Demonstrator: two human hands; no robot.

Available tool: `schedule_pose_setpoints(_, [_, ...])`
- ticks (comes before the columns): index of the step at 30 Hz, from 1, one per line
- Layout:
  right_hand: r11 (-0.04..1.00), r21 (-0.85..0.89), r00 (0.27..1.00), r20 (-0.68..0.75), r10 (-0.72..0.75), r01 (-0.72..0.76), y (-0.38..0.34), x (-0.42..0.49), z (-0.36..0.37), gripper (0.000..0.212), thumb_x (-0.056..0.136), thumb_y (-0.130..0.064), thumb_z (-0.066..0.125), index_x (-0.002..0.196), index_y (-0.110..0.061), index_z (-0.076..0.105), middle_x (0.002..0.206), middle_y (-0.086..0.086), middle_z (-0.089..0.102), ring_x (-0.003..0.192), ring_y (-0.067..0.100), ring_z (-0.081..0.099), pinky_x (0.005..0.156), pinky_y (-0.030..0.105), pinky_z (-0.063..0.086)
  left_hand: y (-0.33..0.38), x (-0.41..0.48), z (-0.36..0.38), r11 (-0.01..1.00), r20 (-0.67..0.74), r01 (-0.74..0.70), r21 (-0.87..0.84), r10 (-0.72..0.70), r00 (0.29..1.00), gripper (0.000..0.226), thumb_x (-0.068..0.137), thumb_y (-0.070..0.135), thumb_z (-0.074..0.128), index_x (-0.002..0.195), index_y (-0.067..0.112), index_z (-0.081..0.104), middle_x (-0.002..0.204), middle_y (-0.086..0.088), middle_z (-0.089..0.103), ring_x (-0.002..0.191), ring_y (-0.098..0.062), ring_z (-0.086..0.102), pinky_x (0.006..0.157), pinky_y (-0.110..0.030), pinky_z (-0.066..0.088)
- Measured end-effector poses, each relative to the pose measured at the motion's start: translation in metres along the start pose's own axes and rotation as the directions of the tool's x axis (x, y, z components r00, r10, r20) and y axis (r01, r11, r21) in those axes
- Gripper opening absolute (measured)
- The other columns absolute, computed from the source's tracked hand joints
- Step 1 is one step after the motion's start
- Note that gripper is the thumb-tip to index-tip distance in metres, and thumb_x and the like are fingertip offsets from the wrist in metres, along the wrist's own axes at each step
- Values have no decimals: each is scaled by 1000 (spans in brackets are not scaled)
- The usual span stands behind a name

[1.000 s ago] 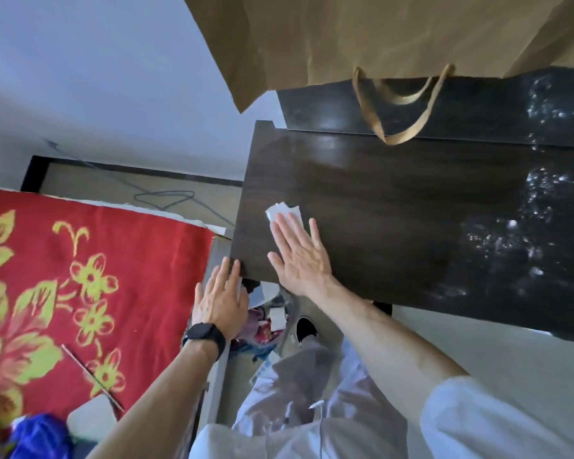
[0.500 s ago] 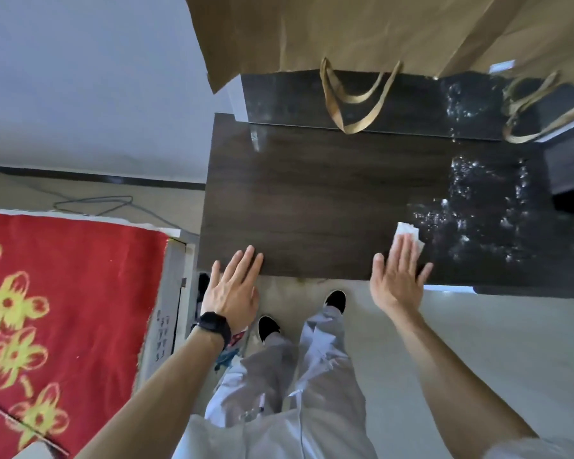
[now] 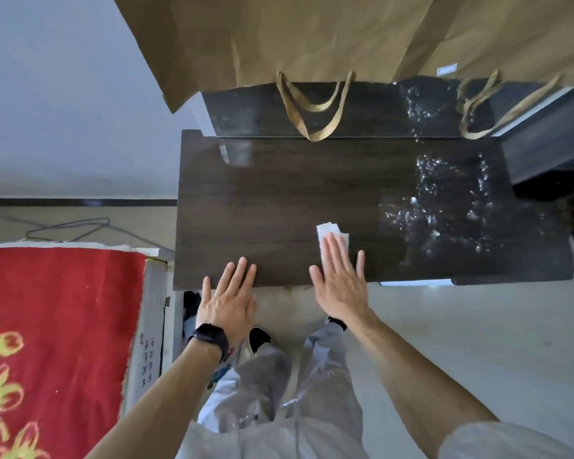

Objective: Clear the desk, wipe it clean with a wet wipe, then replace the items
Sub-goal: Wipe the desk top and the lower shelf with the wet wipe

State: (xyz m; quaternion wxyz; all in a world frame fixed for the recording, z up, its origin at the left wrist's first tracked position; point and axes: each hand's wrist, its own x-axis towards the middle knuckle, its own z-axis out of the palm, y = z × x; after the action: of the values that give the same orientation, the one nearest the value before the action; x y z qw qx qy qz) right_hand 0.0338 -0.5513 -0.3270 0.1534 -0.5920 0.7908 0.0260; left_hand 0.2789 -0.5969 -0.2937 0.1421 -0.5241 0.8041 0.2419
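The dark wood desk [image 3: 279,200] has a bare top, with a wet, glistening patch [image 3: 451,207] on its right side. A white wet wipe [image 3: 328,230] lies near the front edge at the middle. My right hand [image 3: 340,283] lies flat on it, fingers spread, pressing it to the wood. My left hand [image 3: 227,299], with a black watch on the wrist, rests open with its fingertips on the desk's front edge, left of the right hand.
Brown paper bags [image 3: 312,44] with looped handles hang over the raised back shelf [image 3: 362,111]. A bed with a red flowered blanket [image 3: 53,342] stands at the left. A cable [image 3: 70,226] lies on the floor by the wall. My legs and shoes are below the desk edge.
My right hand swept the wipe from the desk's left end to the wet patch on the right, then came back a little toward the middle. The left hand stayed on the front edge.
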Motion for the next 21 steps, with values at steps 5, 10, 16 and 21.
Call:
schedule_pose_setpoints(5, [856,144,867,42,496,-497,99,0,-23,69,99,-53,9,156,-17,-9,166,0,-7,152,16,-10,120,61,1,11,0,3,1000,-31,20,-14,-20,999,62,102,41,26,157,26,1,164,6,-9,152,-18,-8,121,-54,6])
schedule_pose_setpoints(10, [972,111,978,-10,210,-208,10,0,-9,70,101,-51,16,157,-13,0,166,2,-5,153,17,-8,120,53,-6,37,7,2,999,-61,41,9,-40,997,67,95,42,20,157,17,13,165,-1,5,152,-21,8,119,-54,15])
schedule_pose_setpoints(16, [1000,-6,1000,1,3,-3,104,-4,-17,65,102,-52,10,158,-22,-5,165,-9,-10,151,8,-12,122,56,5,97,43,0,998,-58,-68,18,69,996,67,94,44,21,156,19,20,164,1,13,151,-20,17,117,-55,21])
schedule_pose_setpoints(21, [924,68,926,7,378,-377,204,-10,-36,71,99,-54,6,157,-16,-6,166,0,-7,153,18,-4,120,61,6,140,55,2,999,32,-34,34,33,999,72,91,49,5,158,23,7,166,3,-2,152,-19,1,121,-51,9])
